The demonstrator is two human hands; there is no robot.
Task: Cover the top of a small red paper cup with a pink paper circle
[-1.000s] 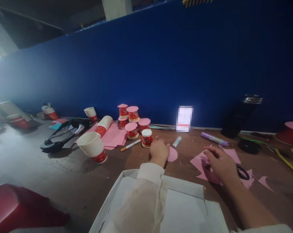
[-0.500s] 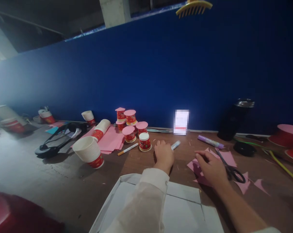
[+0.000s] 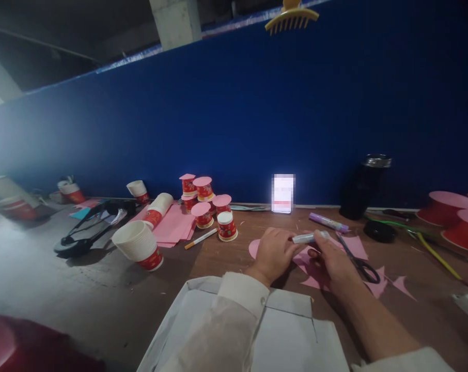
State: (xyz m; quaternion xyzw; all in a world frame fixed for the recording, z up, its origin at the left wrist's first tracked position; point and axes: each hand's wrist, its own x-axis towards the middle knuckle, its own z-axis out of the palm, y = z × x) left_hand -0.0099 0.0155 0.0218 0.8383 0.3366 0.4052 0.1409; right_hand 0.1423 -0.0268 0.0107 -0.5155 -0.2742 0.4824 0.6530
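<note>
A pale, translucent glue stick (image 3: 307, 238) is held level above the table between my two hands. My left hand (image 3: 275, 253) is closed with its fingertips at the tube's left end. The fingers of my right hand (image 3: 332, 258) grip its right end. A pink paper disc (image 3: 253, 249) shows partly from behind my left hand. Pink paper scraps (image 3: 356, 247) and black-handled scissors (image 3: 363, 268) lie beside and beyond my right hand. A red paper cup (image 3: 227, 227) stands upside down to the left, its white base bare.
Red cups topped with pink discs (image 3: 202, 209) cluster behind it. Stacked paper cups (image 3: 135, 240), pink sheets (image 3: 175, 225) and a marker (image 3: 200, 239) are at left. A lit phone (image 3: 283, 194), purple tube (image 3: 329, 222) and black bottle (image 3: 360, 191) stand or lie behind. A white box (image 3: 288, 330) is in front.
The glue stick has been lifted off the table and moved right. My right hand has come to it and closed on its right end. A pink disc now shows by my left hand.
</note>
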